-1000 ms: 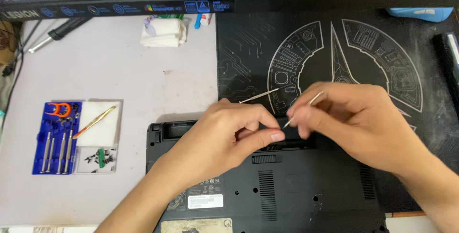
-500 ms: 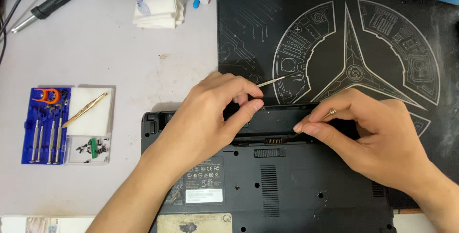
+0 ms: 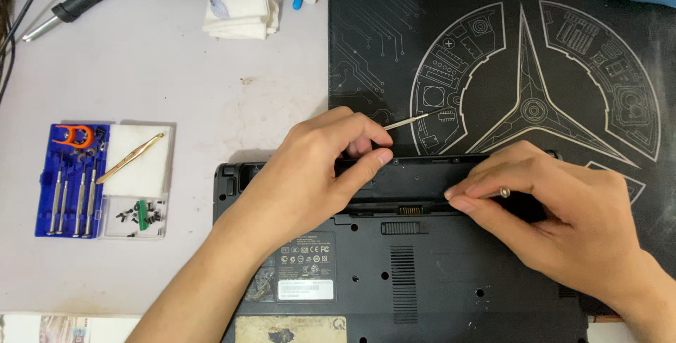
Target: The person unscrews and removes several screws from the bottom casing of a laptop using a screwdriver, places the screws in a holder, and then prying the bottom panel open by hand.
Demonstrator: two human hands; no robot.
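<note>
Laptop [image 3: 422, 272], black, lies underside up at the near edge of the table [image 3: 176, 68], its far edge overlapping a dark printed mat [image 3: 436, 47]. Far left on the table: blue screwdriver set [image 3: 67, 181], then a white tray [image 3: 137, 174] with gold tweezers [image 3: 130, 158] across it and small dark screws [image 3: 137, 213] in its near compartment. Far side: black-handled screwdriver [image 3: 77, 1] and folded white cloth [image 3: 239, 13]. Left hand [image 3: 310, 174] rests on the laptop's far edge, thumb pressed along the battery bay [image 3: 436, 174], fingers curled around a thin light-coloured stick [image 3: 407, 122] that points out over the mat. Right hand [image 3: 556, 209] lies on the laptop to the right, fingertips pinching a small metal-tipped tool [image 3: 504, 192] against the bay's near edge; most of the tool is hidden.
</note>
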